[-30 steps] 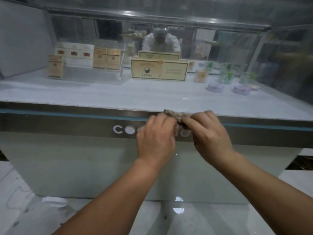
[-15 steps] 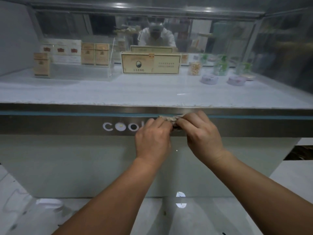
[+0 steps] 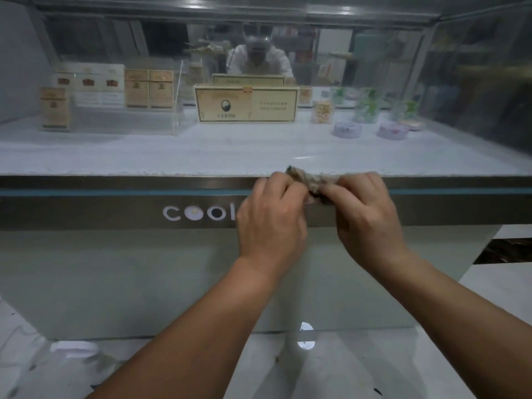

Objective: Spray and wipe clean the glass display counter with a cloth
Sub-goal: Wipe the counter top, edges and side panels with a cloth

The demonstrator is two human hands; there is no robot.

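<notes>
We see the left hand (image 3: 270, 223) and the right hand (image 3: 365, 217) side by side in front of the glass display counter (image 3: 115, 283). Both have their fingers curled in and pinch a crumpled cloth (image 3: 309, 181) between them. The cloth sits at the upper edge of the brown band (image 3: 86, 203) across the counter's front, just below the glass. We judge that the hands are bunching or refolding the cloth rather than sweeping with it, so the wipe is at an early or in-between stage. No spray bottle shows, and we cannot tell whether the glass is wet. It looks hazy across its width, so most of the wiping seems left to do.

Reading from the left, the cigarette packs (image 3: 54, 108) inside carry print too small to read. On the band, white lettering (image 3: 198, 213) reads "cool"; anything further is hidden behind the left hand. The long carton (image 3: 246, 105) at centre shows "1916", and its other characters are blurred. The round tins (image 3: 347, 129) to the right bear nothing legible.
</notes>
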